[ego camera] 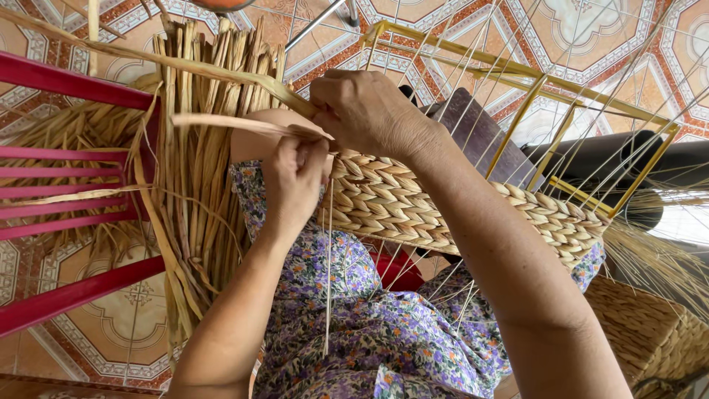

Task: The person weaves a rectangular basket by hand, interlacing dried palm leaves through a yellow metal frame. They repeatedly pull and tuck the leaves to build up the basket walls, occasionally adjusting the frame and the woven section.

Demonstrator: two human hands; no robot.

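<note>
My left hand (294,177) pinches a flat dried straw strand (229,124) that runs out to the left. My right hand (365,111) grips another long dried strand (185,66) at the near end of a woven straw band (443,207). The band is braided along the lower side of a yellow metal wire frame (517,74) strung with thin pale cords. Both hands meet at the band's left end, above my lap in a floral purple dress (354,318).
A thick bundle of dried straw (196,185) hangs over a red plastic chair (66,177) on the left. A finished woven basket (650,332) sits at lower right. A dark board (473,133) lies behind the frame. Patterned floor tiles (576,29) lie beneath.
</note>
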